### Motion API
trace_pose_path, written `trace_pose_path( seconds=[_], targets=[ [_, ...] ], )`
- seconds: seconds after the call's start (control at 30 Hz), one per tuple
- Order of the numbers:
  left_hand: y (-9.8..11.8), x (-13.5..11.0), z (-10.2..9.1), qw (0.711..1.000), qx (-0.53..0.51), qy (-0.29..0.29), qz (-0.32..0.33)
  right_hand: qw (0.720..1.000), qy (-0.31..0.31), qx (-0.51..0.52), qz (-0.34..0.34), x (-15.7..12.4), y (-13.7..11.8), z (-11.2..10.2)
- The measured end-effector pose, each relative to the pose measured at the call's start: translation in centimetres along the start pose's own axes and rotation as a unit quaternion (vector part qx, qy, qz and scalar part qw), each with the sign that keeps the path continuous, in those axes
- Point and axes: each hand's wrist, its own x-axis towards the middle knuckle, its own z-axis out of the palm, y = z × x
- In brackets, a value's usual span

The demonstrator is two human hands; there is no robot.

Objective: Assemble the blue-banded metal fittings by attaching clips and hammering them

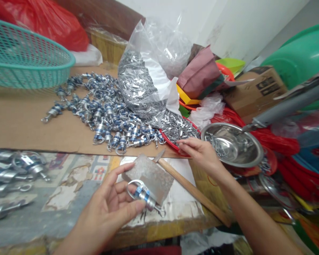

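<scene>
My left hand point(115, 200) is closed around a blue-and-silver metal cylinder point(143, 196) with a ring at one end and a small eye at the other. It is held just above a flat metal block point(151, 175). My right hand point(199, 150) is over the edge of a red tray point(172, 142) heaped with small metal pieces point(179, 125). Its thumb and fingertips are pinched together; what lies between them is too small to name. A hammer point(191, 187) with a wooden handle lies beside the block, below my right hand.
Many similar cylinders point(103, 106) are piled on cardboard point(21, 124), others point(13, 170) at left. A clear bag of metal pieces point(140, 85) stands behind. A steel bowl point(257, 156) sits at right, below a grey bar point(289, 102). A turquoise basket point(29, 76) is far left.
</scene>
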Motion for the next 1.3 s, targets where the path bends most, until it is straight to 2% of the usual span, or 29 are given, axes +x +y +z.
trace_pose_path(
  seconds=[0.1, 0.17, 0.23, 0.3, 0.37, 0.47, 0.57, 0.7, 0.8, 1.0, 1.07, 1.17, 1.23, 1.3],
  targets=[
    [-0.1, 0.1, 0.1, 1.000, -0.014, 0.007, 0.002, 0.990, -0.091, 0.077, -0.078, -2.4, -4.5, -0.4],
    [-0.3, 0.1, 0.0, 1.000, -0.023, 0.004, 0.012, 0.981, -0.138, 0.074, -0.116, -3.3, -6.7, -0.4],
    [-0.4, 0.2, 0.0, 0.999, -0.029, -0.001, 0.019, 0.977, -0.154, 0.043, -0.140, -3.7, -7.9, -0.3],
    [-0.6, 0.1, -0.1, 0.999, -0.033, 0.000, 0.024, 0.975, -0.151, 0.054, -0.151, -3.7, -8.4, 0.0],
    [-0.6, 0.0, 0.0, 0.999, -0.039, 0.009, 0.025, 0.973, -0.149, 0.114, -0.134, -3.6, -8.6, 0.4],
    [-0.5, -0.2, 0.3, 0.998, -0.047, 0.024, 0.020, 0.970, -0.159, 0.172, -0.064, -3.8, -9.0, 0.9],
    [-0.3, -0.3, 0.5, 0.998, -0.043, 0.037, 0.018, 0.977, -0.171, 0.127, -0.028, -4.1, -9.8, 1.1],
    [-0.1, -0.3, 0.6, 0.997, -0.021, 0.066, 0.022, 0.982, -0.179, 0.025, -0.062, -4.2, -10.6, 1.1],
    [-0.1, -0.4, 0.6, 0.997, 0.007, 0.079, 0.023, 0.979, -0.186, -0.003, -0.078, -3.9, -10.5, 1.2],
    [-0.1, -0.4, 0.7, 0.997, -0.003, 0.071, 0.034, 0.976, -0.186, 0.040, -0.106, -3.3, -9.4, 1.2],
    [0.1, -0.5, 0.9, 0.996, -0.022, 0.076, 0.033, 0.985, -0.133, 0.082, -0.075, -3.7, -8.4, 1.0],
    [0.2, -0.6, 1.2, 0.995, -0.043, 0.081, 0.026, 0.995, -0.021, 0.095, 0.024, -5.2, -5.6, 1.0],
    [0.2, -0.6, 1.2, 0.995, -0.046, 0.080, 0.025, 0.997, -0.026, 0.046, 0.058, -6.4, -3.5, 1.5],
    [0.0, -0.6, 1.0, 0.996, -0.032, 0.080, 0.026, 0.994, -0.082, 0.006, 0.069, -7.5, -1.8, 2.3]
  ],
)
